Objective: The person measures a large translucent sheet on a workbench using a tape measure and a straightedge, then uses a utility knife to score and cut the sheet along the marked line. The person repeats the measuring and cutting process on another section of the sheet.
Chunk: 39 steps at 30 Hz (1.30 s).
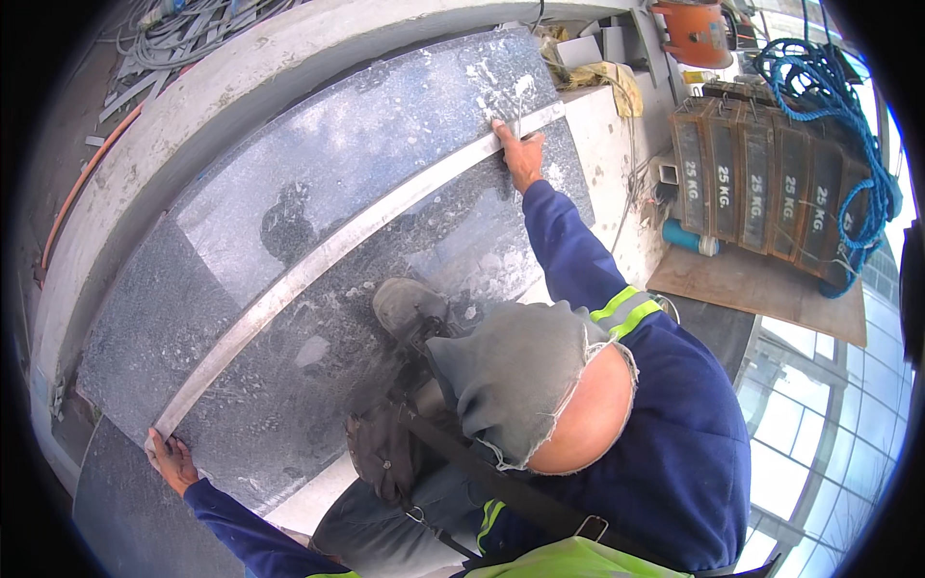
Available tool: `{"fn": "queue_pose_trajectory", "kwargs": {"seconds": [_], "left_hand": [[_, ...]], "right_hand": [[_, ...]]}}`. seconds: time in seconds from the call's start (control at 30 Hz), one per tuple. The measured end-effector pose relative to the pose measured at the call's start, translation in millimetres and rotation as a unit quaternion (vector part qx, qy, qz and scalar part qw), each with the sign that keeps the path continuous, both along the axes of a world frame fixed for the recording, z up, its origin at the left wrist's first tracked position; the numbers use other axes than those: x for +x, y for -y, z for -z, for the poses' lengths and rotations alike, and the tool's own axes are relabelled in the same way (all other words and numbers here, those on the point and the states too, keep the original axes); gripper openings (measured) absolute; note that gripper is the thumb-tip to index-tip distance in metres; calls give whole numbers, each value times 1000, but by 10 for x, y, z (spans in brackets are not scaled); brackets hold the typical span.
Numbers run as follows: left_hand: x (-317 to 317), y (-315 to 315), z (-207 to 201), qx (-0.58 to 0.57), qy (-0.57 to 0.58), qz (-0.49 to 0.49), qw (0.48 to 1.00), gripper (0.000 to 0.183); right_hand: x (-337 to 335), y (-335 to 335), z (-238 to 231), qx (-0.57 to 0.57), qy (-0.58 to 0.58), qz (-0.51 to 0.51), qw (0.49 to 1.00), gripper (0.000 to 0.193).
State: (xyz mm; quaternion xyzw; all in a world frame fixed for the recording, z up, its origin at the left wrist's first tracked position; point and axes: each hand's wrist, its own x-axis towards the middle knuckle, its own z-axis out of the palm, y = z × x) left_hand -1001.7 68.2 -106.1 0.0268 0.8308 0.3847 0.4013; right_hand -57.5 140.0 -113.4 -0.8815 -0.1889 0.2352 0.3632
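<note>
A long, straight, pale metal bar (318,255) lies diagonally across a mottled dark grey slab (289,395); the lens makes it look curved. At its near left end my left hand (173,464) is closed around the tip, fingers at the bar's edge. My right hand (521,159) grips it near the far right end, index finger and thumb apart along it. Something thin shows by the right fingertips, too small to name. Between my arms are my shoe (409,306) on the slab, my knee (593,409) through torn grey trousers, and a dark pouch (378,458).
A low concrete kerb (318,39) curves behind the slab, with loose cables (193,39) and an orange hose (92,183) beyond. At right stand several heavy weight blocks (756,178) with blue rope (872,159), a teal cylinder (686,237), a wooden board (771,294) and orange equipment (694,37).
</note>
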Motion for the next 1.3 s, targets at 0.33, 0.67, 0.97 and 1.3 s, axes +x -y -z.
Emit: {"fn": "queue_pose_trajectory", "kwargs": {"seconds": [0.33,0.67,0.97,1.3], "left_hand": [[18,0,10,9,-11,2,1000,100],[-35,6,85,7,4,12,1000,93],[448,-210,-326,23,1,-36,999,95],[459,-105,-371,14,-9,-55,998,97]], "right_hand": [[-78,42,-67,-8,18,9,1000,96],[-15,41,-48,11,-4,23,1000,99],[104,79,21,4,2,-67,998,38],[172,6,75,-45,3,-59,997,60]]}}
